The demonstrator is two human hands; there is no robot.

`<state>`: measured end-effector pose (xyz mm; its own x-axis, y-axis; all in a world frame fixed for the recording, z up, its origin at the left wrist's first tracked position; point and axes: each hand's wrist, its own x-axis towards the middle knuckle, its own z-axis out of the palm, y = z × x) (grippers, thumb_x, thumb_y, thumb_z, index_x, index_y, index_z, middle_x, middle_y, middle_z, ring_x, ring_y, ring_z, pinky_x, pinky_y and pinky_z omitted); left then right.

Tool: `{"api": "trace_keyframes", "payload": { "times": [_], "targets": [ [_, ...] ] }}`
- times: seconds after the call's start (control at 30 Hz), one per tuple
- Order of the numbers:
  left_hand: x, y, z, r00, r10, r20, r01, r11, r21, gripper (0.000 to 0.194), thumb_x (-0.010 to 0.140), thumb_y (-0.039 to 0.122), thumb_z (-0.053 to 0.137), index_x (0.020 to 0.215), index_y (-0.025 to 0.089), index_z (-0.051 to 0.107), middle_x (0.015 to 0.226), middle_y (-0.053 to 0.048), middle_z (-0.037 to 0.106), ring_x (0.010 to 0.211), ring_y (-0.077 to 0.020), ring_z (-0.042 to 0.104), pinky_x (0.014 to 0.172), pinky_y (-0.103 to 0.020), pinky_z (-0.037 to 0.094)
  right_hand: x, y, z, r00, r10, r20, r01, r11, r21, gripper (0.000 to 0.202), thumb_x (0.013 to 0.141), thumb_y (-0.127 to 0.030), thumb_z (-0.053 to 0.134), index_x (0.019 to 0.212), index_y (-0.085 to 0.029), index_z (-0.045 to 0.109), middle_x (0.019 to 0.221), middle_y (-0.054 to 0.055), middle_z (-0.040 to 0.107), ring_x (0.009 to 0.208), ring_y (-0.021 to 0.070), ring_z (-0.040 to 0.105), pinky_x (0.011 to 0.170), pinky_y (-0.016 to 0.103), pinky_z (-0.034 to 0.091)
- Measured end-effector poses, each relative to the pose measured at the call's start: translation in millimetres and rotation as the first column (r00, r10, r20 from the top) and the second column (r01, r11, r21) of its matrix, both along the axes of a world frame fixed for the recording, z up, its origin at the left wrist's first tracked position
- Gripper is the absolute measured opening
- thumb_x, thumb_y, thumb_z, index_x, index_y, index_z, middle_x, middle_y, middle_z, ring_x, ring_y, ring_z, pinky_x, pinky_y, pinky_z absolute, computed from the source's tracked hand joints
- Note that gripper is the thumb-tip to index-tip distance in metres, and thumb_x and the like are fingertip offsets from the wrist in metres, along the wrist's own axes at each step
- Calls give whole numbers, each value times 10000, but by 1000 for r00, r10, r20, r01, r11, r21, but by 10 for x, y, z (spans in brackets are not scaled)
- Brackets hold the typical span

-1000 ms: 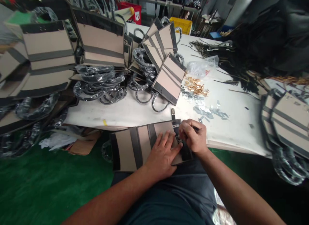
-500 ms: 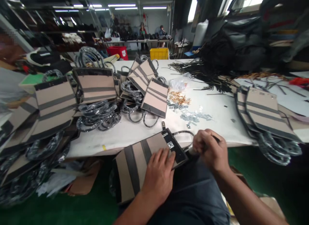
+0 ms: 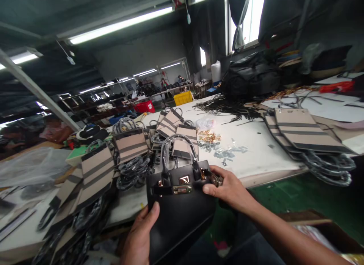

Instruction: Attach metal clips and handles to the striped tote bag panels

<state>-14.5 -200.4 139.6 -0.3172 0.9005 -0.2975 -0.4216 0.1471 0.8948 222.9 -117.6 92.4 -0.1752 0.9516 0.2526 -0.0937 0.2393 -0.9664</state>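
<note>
A black handbag [image 3: 182, 215] stands upright before me, its front with gold-coloured hardware facing me and its wrapped handle [image 3: 178, 139] raised. My left hand [image 3: 140, 232] grips the bag's left edge, thumb on the front. My right hand [image 3: 227, 187] holds its upper right corner beside the metal fittings, the thumb on the front and the fingers partly hidden behind. Just beyond the bag, beige panels with dark stripes [image 3: 184, 138] lie on the white table [image 3: 250, 158], near small gold pieces [image 3: 209, 136] and flat grey pieces [image 3: 227, 151].
Striped beige pieces with wrapped handles are piled at the left [image 3: 96, 174] and right [image 3: 301, 128]. Black strips [image 3: 227, 107] lie farther back, near a yellow crate [image 3: 182, 98] and a red bin [image 3: 144, 106]. A person sits at the far left [image 3: 55, 132].
The bag has been raised and turned, so its black front shows instead of the striped beige side. Both hands have moved to its sides, and the view has tilted upward.
</note>
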Motion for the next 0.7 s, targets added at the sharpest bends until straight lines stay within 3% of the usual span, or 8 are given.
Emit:
{"api": "trace_keyframes", "payload": {
  "times": [0.07,0.13,0.27,0.37,0.5,0.6,0.7],
  "targets": [
    [17,-15,13,999,8,34,-9,1000,7,457,811,387,822,1230,216,764,1129,-92,802,1196,-372,698,1080,-512,554,-57,-38,145,999,-24,-32,25,1000,6,411,791,-555,817,937,-174,769,812,25,695,746,187,611,638,253,475],
    [22,-6,21,998,8,58,-9,1000,3,463,802,363,822,1241,228,762,1145,-87,798,1198,-374,695,1092,-513,546,-70,-58,198,995,-92,-47,91,996,-24,454,833,-607,765,730,-168,708,623,-2,593,583,140,517,524,238,392],
    [22,65,21,992,-38,121,35,999,22,498,773,296,831,1262,236,756,1162,-89,793,1197,-382,694,1107,-524,532,4,-26,106,992,-117,-56,103,975,-198,651,907,-698,626,508,-187,569,434,3,483,403,119,420,398,246,288],
    [8,161,-8,989,-93,115,87,994,61,472,764,275,834,1229,228,770,1147,-96,796,1189,-390,699,1095,-533,536,61,17,32,987,-99,-130,59,958,-282,662,915,-709,601,497,-199,544,412,13,497,348,121,413,354,247,263],
    [-21,319,-93,989,-134,-59,141,982,124,398,680,276,893,1059,183,814,1066,-107,812,1158,-389,713,1091,-520,530,95,45,33,973,-132,-188,73,953,-293,599,884,-669,672,537,-216,490,406,-39,428,330,103,345,347,244,223],
    [-11,401,-177,966,-140,-219,173,974,143,372,592,312,959,900,166,810,956,-96,814,1061,-366,738,1048,-500,550,106,62,32,972,-142,-187,86,957,-277,558,867,-639,709,570,-208,516,438,-44,443,373,101,357,379,243,259],
    [27,435,-269,961,-146,-237,184,972,148,427,580,348,980,919,166,794,984,-90,807,1057,-338,728,1036,-463,549,98,97,-30,967,-169,-189,108,949,-297,541,840,-633,732,577,-208,525,456,-36,473,402,111,382,398,251,291]
  ]
}}
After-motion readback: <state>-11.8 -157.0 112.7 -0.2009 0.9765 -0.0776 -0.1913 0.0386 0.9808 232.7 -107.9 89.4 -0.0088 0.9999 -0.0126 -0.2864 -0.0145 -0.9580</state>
